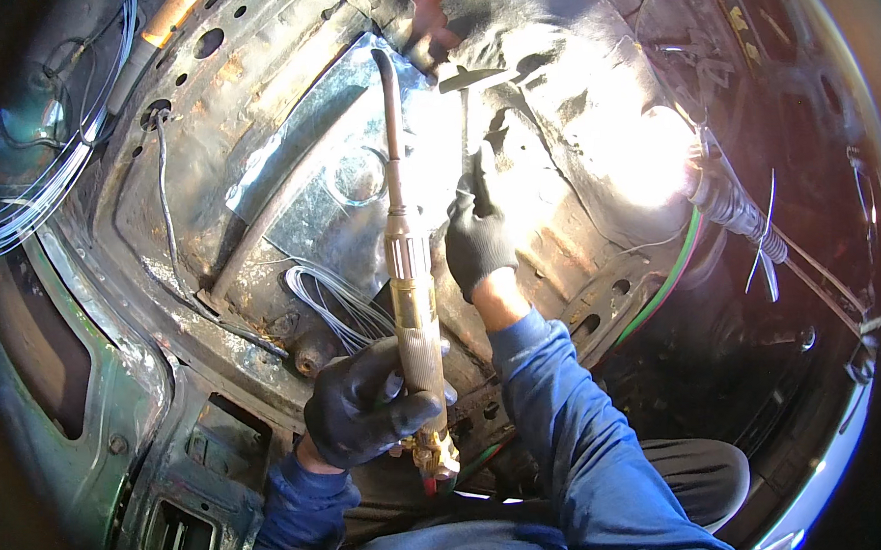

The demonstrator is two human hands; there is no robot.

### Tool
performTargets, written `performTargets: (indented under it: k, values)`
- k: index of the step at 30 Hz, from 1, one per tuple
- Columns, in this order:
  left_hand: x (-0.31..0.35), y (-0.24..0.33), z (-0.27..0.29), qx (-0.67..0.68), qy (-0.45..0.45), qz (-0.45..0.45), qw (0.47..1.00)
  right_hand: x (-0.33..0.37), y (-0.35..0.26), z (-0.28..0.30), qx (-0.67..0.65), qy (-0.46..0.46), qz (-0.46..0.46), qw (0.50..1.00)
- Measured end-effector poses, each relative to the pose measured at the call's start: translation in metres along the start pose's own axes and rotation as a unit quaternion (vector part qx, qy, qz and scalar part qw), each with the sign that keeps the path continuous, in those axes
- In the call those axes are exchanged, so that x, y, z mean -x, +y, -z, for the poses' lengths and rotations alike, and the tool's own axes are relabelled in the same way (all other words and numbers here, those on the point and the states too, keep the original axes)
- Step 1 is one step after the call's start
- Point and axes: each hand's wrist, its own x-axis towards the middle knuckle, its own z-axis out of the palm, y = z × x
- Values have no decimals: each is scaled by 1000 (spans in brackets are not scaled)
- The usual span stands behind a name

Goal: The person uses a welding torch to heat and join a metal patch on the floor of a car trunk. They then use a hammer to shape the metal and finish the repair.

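Note:
My left hand (372,401), in a black glove, is closed around the brass, knurled handle of a gas torch (419,340). The torch stands nearly upright in the picture, its long thin copper-coloured tube bending left at the tip. No flame can be made out. In its black glove, my right hand (480,236) grips a hammer (476,80) with a wide, flat head, one finger stretched along the handle. The hammer head lies over a worn, brightly lit sheet metal panel (557,240); I cannot tell whether it touches.
A glaring work lamp (742,208) hangs at the right. Loops of thin wire (334,304) lie beside the torch, with another wire bundle (48,189) at far left. A green hose (662,290) runs below the lamp. Green bodywork (92,389) curves along the left.

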Motion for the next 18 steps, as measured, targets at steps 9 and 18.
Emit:
performTargets:
  k: [9, 18]
  values:
    - [-5, -1, 1, -5, -14, 10, 1000, 32, 41, 15, 165, 27, 180, 969]
    - [-2, 6, -13, 17, 53, 39, 998, 85, 70, 60, 330, -29, 100, 938]
